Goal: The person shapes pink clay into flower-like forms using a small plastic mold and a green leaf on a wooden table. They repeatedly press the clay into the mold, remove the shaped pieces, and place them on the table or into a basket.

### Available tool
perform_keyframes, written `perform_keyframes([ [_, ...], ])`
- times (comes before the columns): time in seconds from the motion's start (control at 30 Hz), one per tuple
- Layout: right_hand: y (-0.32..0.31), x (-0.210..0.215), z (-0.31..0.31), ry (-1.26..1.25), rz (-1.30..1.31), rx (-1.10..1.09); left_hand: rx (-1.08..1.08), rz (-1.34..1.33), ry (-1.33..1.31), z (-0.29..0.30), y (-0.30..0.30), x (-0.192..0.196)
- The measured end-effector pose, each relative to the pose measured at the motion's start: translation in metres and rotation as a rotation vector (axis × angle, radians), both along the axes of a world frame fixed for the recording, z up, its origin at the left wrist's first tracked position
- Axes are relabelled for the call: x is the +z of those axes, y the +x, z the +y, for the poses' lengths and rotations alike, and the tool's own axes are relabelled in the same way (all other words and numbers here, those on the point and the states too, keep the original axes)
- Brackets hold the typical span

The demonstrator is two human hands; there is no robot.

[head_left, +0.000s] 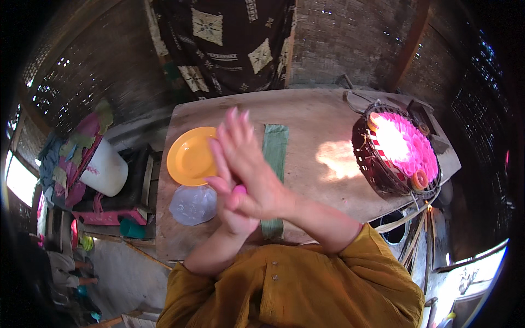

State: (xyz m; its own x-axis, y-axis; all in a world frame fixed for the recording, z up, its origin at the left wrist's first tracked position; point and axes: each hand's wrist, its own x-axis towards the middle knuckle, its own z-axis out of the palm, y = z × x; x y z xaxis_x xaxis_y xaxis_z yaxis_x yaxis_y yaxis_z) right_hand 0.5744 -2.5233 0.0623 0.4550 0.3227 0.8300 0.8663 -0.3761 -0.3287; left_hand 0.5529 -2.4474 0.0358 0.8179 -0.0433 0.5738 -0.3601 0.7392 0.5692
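Note:
My right hand (249,164) lies across my left hand (223,188), palm against palm, over the near left part of the table. The fingers of both hands are straight and slightly blurred. Between the palms, near the right thumb, a bit of a bright pink soft lump (239,189) shows; most of it is hidden. Just left of the hands is a yellow plate (188,158) with a bare, shiny surface. Nearer to me lies a clear plastic sheet (192,205), partly beside my left wrist. A green leaf strip (275,150) runs under my right forearm.
A dark woven basket (369,158) at the right holds bright pink round pieces (421,156) over a red-and-white lining. A wooden tool (429,123) lies behind it on the wooden table (306,120). At the left are a white bucket (109,169) with cloths and a teal cup (132,228).

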Motion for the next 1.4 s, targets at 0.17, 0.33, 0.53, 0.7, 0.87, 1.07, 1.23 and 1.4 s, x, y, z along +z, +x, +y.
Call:
perform_keyframes([
  [0.17, 0.001, 0.003, -0.003, -0.087, -0.091, -0.036, -0.207, -0.031, -0.071, -0.015, -0.003, -0.001],
  [0.33, -0.015, -0.016, 0.005, -0.04, 0.071, 0.179, -0.194, -0.051, -0.347, 0.008, 0.022, 0.007],
  [0.53, 0.004, -0.001, -0.013, -0.066, -0.003, -0.329, -0.218, 0.035, -0.007, -0.023, -0.008, -0.006],
  [0.7, -0.014, -0.011, -0.004, -0.169, 0.062, 0.068, -0.207, -0.102, -0.148, -0.014, 0.011, 0.004],
  [0.87, 0.006, -0.011, -0.013, 0.087, 0.075, -0.039, -0.175, 0.026, -0.019, -0.015, 0.003, -0.001],
  [1.07, -0.003, -0.018, -0.021, 0.002, 0.159, 0.002, -0.148, 0.103, 0.086, -0.015, 0.009, 0.002],
  [1.23, -0.02, -0.028, -0.023, -0.224, -0.146, -0.187, -0.296, -0.097, 0.193, -0.012, -0.002, -0.024],
  [1.4, -0.043, -0.042, -0.001, -0.206, -0.421, -0.13, -0.641, 0.324, 0.326, -0.017, -0.007, -0.035],
])
